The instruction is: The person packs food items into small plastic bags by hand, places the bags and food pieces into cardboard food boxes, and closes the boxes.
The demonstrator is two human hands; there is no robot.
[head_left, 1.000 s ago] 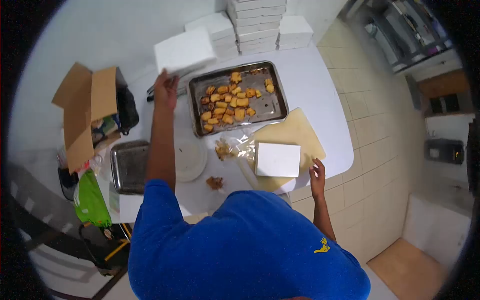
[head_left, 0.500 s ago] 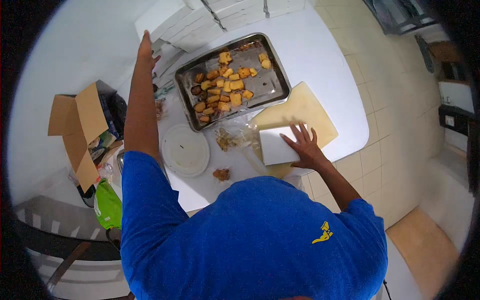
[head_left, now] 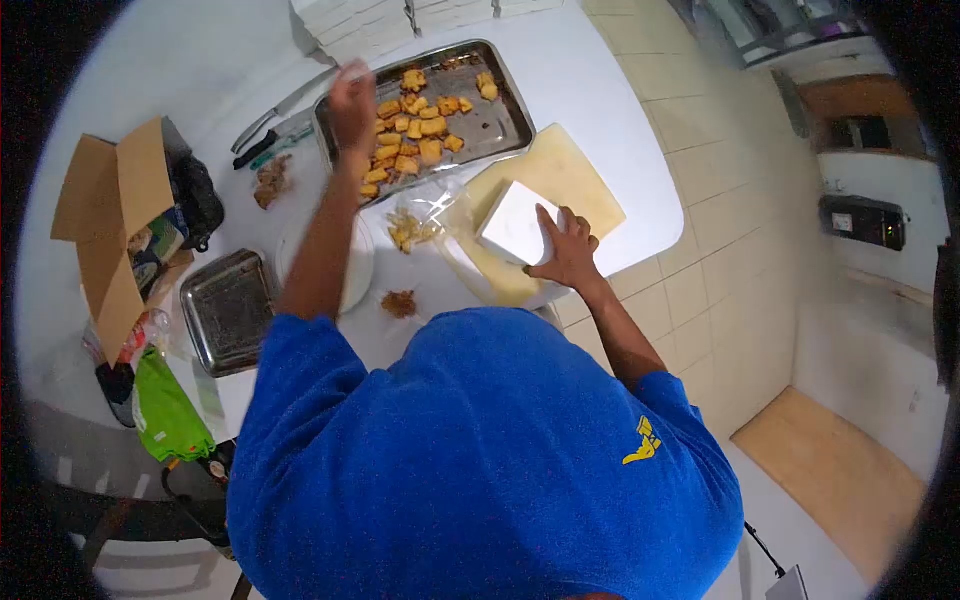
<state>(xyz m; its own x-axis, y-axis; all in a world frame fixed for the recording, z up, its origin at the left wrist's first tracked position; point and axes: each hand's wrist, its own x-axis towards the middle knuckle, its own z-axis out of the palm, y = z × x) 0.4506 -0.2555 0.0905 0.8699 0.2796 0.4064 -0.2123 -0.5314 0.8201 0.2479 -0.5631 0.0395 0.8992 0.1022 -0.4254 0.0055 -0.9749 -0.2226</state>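
My right hand [head_left: 568, 245] grips a closed white box [head_left: 515, 222], which rests on the pale yellow cutting board [head_left: 575, 170]. Its thumb and fingers lie over the box's right end. Smeared by motion, my left hand [head_left: 352, 100] is over the left edge of a large metal tray [head_left: 505, 130]; its fingers cannot be made out. Browned golden chunks [head_left: 430, 127] of food lie in that tray, partly hidden by my left hand and forearm. Between tray and board is a clear plastic bag [head_left: 440, 205] beside small yellowish pieces [head_left: 408, 230].
White boxes [head_left: 360, 20] are stacked at the back. A knife [head_left: 255, 130] and brown scraps [head_left: 272, 182] lie left of the tray. A round white lid [head_left: 360, 265] sits under my left forearm, near a smaller metal tray [head_left: 228, 310]. An open cardboard box [head_left: 145, 190] stands far left.
My left hand has come back from beside the stacked boxes to over the large tray's left edge. My right hand's fingers have curled round the white box, which has turned. The view has shifted.
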